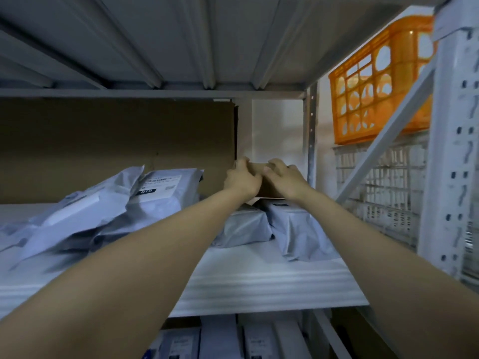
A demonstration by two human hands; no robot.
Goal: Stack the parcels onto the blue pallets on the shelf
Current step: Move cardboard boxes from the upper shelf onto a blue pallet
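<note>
On your left, a loose heap of grey mailers (85, 216) slumps across the shelf (259, 281), the top one showing a printed label. These look soft and slick, so they will likely slide if you bump them. Behind them stands a brown cardboard sheet (116, 141).

Your left hand (242, 181) curls its fingers over the left far edge of a small brown box (256, 166) at the back of the shelf. Your right hand (285, 177) grips the box's right side, so both hands clamp it close together, nearly touching. The box sits on two wrapped grey parcels (243, 226), just beside the sheet.

The box looks stiff and probably light, and its corners give you a firm hold. The base under it is soft and uneven, so I would keep a hand on each side and press it down level until it settles. No blue pallet shows from here, so I cannot tell what lies beneath the parcels.

Far right, an orange crate (375, 89) hangs above wire mesh (375, 198), well apart from your hands.
</note>
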